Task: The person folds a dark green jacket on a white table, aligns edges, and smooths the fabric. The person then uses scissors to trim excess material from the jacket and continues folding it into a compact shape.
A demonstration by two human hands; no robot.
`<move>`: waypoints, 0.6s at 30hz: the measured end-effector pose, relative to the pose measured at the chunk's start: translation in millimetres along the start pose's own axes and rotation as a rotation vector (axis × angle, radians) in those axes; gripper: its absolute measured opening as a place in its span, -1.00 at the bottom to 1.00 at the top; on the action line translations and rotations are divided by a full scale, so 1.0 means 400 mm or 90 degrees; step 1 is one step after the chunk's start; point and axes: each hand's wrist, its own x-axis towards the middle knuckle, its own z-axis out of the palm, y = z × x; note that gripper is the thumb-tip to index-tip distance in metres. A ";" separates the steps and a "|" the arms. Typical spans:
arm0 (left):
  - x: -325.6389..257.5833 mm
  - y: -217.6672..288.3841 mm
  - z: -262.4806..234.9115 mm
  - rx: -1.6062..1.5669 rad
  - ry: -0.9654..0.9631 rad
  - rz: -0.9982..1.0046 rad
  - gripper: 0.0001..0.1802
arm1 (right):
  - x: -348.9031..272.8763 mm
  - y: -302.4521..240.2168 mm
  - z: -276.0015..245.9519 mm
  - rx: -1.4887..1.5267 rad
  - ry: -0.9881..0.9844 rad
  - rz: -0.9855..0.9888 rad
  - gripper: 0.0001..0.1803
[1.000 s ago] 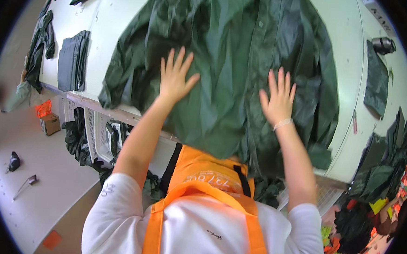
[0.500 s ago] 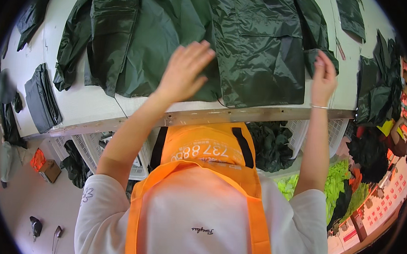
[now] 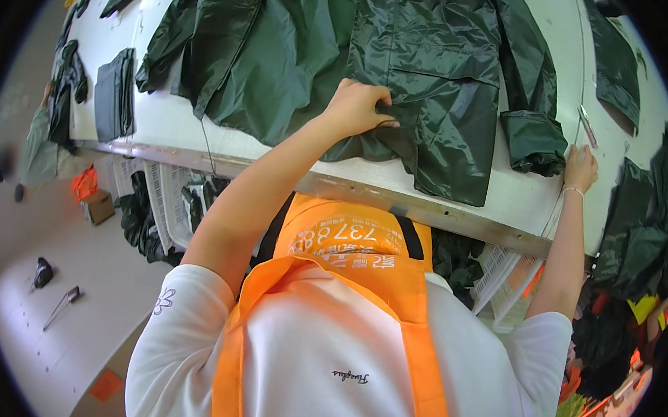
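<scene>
A dark green shiny jacket (image 3: pixel 404 67) lies spread on a white table (image 3: pixel 503 200). My left hand (image 3: pixel 359 107) pinches a fold of the jacket's fabric near its lower hem. My right hand (image 3: pixel 581 166) rests at the table's right side, beside the jacket's sleeve cuff (image 3: pixel 533 140), with its fingers closed on a small pair of snips (image 3: pixel 586 126).
More dark green cloth pieces (image 3: pixel 115 92) lie at the table's left end and another dark green garment (image 3: pixel 614 65) at the far right. White crates (image 3: pixel 162 198) with green fabric stand under the table. A small box (image 3: pixel 97 205) and tools lie on the floor at left.
My left hand came down from flat above the jacket and now grips its fabric. My right hand moved from the sleeve to the table's right side and now holds the snips.
</scene>
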 end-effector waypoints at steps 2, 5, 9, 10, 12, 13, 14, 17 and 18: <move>0.007 0.012 0.012 0.005 0.016 -0.030 -0.54 | -0.004 -0.019 -0.056 0.109 -0.028 0.044 -0.49; 0.018 0.015 0.018 0.028 -0.006 -0.068 -0.52 | 0.024 -0.016 -0.042 0.090 0.176 -0.061 -0.58; 0.032 0.019 0.029 0.042 0.002 -0.058 -0.51 | 0.122 0.009 -0.003 0.161 0.169 -0.304 -0.65; 0.038 0.020 0.032 0.045 0.012 -0.049 -0.50 | 0.133 0.027 -0.004 0.173 0.116 -0.335 -0.66; 0.015 0.018 0.026 0.075 0.003 -0.077 -0.54 | 0.127 -0.080 -0.091 0.090 -0.039 -0.233 -0.66; 0.025 0.030 0.017 0.067 0.003 -0.077 -0.54 | 0.136 -0.056 -0.065 0.079 -0.007 -0.207 -0.66; 0.028 0.036 0.016 0.058 -0.001 -0.083 -0.55 | 0.130 -0.040 -0.041 0.057 0.043 -0.212 -0.67; 0.027 0.025 0.018 0.048 -0.016 -0.090 -0.48 | 0.117 0.016 -0.021 0.306 0.076 -0.036 -0.64; 0.019 0.025 0.016 0.025 -0.004 -0.084 -0.59 | 0.083 -0.023 -0.080 0.502 -0.031 0.113 -0.63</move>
